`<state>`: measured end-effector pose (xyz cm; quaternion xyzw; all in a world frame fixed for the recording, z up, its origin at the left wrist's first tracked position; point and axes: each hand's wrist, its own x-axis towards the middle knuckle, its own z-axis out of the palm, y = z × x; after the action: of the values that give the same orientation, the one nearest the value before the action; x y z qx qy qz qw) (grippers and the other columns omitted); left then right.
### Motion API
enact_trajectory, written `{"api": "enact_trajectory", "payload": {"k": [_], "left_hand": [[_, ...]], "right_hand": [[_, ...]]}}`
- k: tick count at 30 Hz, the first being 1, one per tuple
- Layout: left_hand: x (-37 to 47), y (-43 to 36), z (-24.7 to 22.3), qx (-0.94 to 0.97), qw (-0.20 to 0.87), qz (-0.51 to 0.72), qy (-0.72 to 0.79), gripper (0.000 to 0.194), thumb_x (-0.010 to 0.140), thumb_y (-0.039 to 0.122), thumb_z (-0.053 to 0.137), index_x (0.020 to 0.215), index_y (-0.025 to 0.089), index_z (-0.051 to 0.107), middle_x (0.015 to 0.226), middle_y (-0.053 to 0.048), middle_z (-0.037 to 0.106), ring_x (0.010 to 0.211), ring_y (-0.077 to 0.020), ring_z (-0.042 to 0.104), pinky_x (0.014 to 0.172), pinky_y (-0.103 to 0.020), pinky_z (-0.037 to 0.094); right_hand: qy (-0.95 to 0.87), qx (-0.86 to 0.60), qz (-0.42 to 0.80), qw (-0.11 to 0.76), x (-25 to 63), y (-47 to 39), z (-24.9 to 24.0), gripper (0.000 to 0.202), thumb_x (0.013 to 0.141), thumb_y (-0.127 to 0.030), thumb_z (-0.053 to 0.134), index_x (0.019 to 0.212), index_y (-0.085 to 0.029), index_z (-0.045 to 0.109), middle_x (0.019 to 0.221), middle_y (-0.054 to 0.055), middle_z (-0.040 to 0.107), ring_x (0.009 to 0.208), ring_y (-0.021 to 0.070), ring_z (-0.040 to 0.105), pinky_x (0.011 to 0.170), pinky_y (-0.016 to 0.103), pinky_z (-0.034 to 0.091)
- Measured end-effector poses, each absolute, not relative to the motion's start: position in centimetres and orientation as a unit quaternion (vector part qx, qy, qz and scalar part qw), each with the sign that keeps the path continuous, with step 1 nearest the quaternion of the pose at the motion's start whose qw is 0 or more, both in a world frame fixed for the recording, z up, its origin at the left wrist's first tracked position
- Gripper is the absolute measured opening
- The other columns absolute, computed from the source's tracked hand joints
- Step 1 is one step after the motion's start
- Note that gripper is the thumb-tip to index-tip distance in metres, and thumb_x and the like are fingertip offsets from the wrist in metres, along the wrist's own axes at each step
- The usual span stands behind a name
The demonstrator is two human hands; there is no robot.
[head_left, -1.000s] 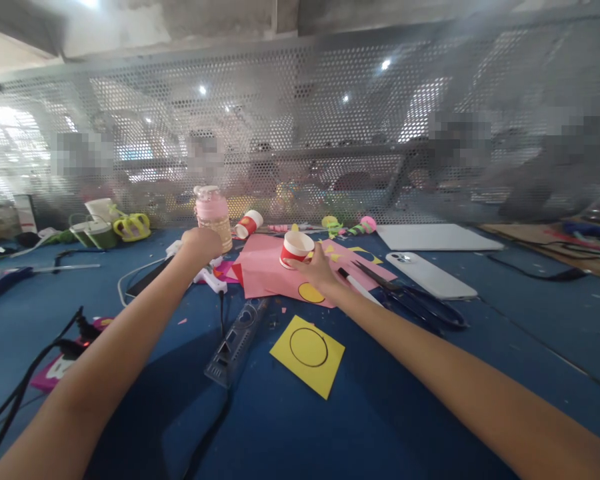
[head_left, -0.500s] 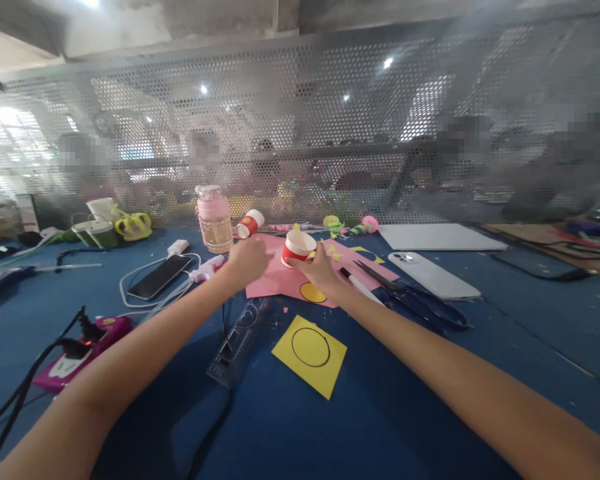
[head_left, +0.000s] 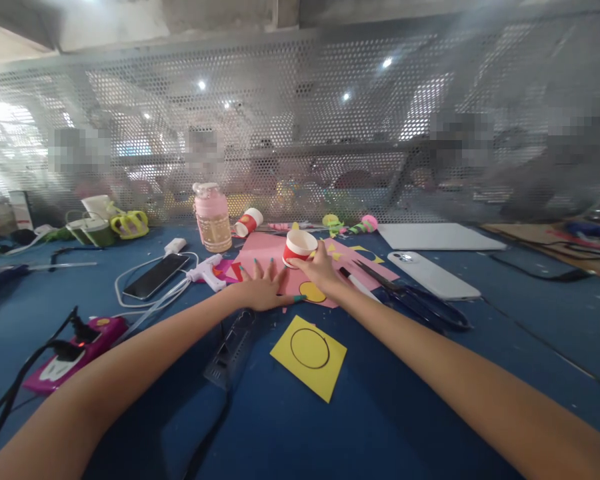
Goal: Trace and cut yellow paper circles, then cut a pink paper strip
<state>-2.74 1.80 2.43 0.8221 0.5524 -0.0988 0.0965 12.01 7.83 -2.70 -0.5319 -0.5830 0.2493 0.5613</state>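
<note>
My left hand (head_left: 263, 288) lies flat with its fingers spread on the pink paper (head_left: 255, 250), its thumb reaching toward a yellow circle (head_left: 313, 292). My right hand (head_left: 323, 268) is closed round the lower right side of a red and white paper cup (head_left: 299, 250), which stands upright with its mouth up. Nearer to me, a yellow square (head_left: 307, 387) with a drawn circle lies on the blue table (head_left: 380, 427). A second red and white cup (head_left: 249, 222) rests on its side behind my left hand.
Scissors (head_left: 420, 303), a marker (head_left: 360, 285) and a white phone (head_left: 435, 277) lie at right. At left are a black phone (head_left: 157, 275), a glue gun (head_left: 207, 270), a pink bottle (head_left: 213, 220) and a magenta power strip (head_left: 75, 357) with cables.
My left hand has come down toward me and opened from a closed shape, now spread on the pink paper. My right hand stays at the cup, almost unmoved.
</note>
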Motion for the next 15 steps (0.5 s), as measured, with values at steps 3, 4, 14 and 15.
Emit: {"api": "enact_trajectory", "payload": {"k": [3, 4, 14, 15], "left_hand": [[-2.3, 1.6, 2.1, 0.823, 0.09, -0.072, 0.556, 0.08, 0.081, 0.065, 0.028, 0.144, 0.022, 0.006, 0.15, -0.014, -0.004, 0.132, -0.0466, -0.006, 0.095, -0.073, 0.004], [-2.2, 1.6, 2.0, 0.824, 0.084, -0.065, 0.556, 0.078, 0.082, 0.064, 0.029, 0.144, 0.022, 0.007, 0.151, -0.014, -0.001, 0.133, -0.0464, -0.005, 0.095, -0.073, 0.006], [-1.8, 1.6, 1.4, 0.855, 0.025, -0.021, 0.517, 0.06, 0.09, 0.047, 0.031, 0.142, 0.019, 0.02, 0.149, -0.017, 0.019, 0.134, -0.0426, 0.014, 0.099, -0.067, 0.018], [-1.8, 1.6, 1.2, 0.854, 0.024, -0.015, 0.52, 0.059, 0.09, 0.046, 0.031, 0.142, 0.02, 0.021, 0.149, -0.016, 0.02, 0.134, -0.0421, 0.014, 0.1, -0.065, 0.018]], "right_hand": [[-0.562, -0.55, 0.263, 0.56, 12.0, 7.6, -2.4, 0.053, 0.047, -0.038, 0.071, 0.091, -0.023, 0.045, 0.09, 0.006, 0.061, 0.092, 0.0295, 0.052, 0.081, 0.047, 0.04], [-0.558, -0.552, 0.265, 0.56, 12.0, 7.6, -2.3, 0.053, 0.047, -0.037, 0.071, 0.091, -0.024, 0.045, 0.09, 0.006, 0.061, 0.093, 0.0293, 0.052, 0.082, 0.047, 0.04], [-0.549, -0.568, 0.257, 0.556, 12.2, 7.6, -2.1, 0.056, 0.047, -0.036, 0.071, 0.093, -0.023, 0.042, 0.094, 0.007, 0.059, 0.101, 0.0325, 0.048, 0.087, 0.049, 0.037], [-0.551, -0.571, 0.251, 0.555, 12.2, 7.7, -2.2, 0.056, 0.047, -0.036, 0.071, 0.093, -0.022, 0.042, 0.098, 0.008, 0.059, 0.103, 0.0337, 0.046, 0.088, 0.05, 0.035]]}}
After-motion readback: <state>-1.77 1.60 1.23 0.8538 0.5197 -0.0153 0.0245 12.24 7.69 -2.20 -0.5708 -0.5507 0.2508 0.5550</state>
